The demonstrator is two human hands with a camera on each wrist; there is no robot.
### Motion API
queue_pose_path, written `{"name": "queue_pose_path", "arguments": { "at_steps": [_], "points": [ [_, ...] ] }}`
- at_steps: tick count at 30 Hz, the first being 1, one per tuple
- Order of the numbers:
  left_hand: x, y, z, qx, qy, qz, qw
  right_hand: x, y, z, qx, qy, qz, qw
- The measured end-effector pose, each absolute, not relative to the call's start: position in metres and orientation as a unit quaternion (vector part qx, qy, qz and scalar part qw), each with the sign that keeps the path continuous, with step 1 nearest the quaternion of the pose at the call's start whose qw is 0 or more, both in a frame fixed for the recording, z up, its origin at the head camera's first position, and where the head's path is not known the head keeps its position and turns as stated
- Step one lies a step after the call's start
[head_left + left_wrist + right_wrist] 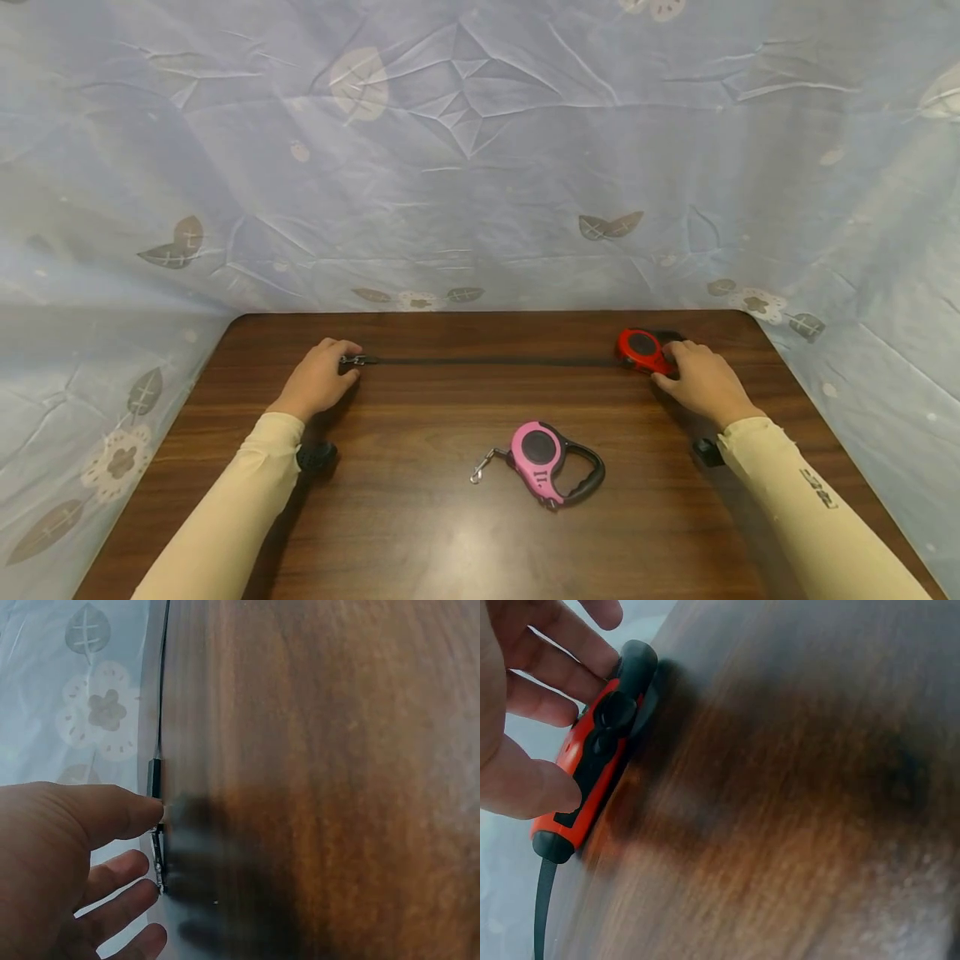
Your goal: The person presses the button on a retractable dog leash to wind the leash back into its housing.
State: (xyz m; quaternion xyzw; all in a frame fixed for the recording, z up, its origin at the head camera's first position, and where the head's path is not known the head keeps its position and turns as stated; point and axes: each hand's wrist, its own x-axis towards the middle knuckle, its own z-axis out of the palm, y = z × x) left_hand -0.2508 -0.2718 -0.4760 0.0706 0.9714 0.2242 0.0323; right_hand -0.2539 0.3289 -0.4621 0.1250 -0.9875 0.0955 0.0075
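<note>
A red and black retractable dog leash (642,348) lies near the back right of the table. My right hand (703,379) grips it, and in the right wrist view the thumb (551,787) is on the side with the black buttons while the fingers reach round its far side. From its nozzle a dark strap (487,361) runs straight leftward across the table. At the strap's other end is a metal clip (358,360), which my left hand (318,379) pinches at the back left. Up close, the left thumb (127,814) presses beside the clip's black end piece (154,776).
A pink and black retractable leash (537,458) lies at the middle front, its small metal clip (480,467) pointing left. The brown wooden table (420,517) ends at the back against a hanging pale patterned cloth (480,208), which also borders both sides.
</note>
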Motion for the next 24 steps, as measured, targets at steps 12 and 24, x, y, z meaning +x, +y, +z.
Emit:
{"name": "queue_pose_path", "arguments": {
  "at_steps": [12,24],
  "points": [
    [-0.25,-0.273,-0.482,0.052,0.974,0.222,0.001,-0.257,0.325,-0.467,0.124,-0.988,0.084,0.034],
    [-0.247,-0.262,-0.479,0.062,0.984,0.165,-0.033,-0.258,0.321,-0.47,0.095,-0.987,0.13,-0.01]
  ]
}}
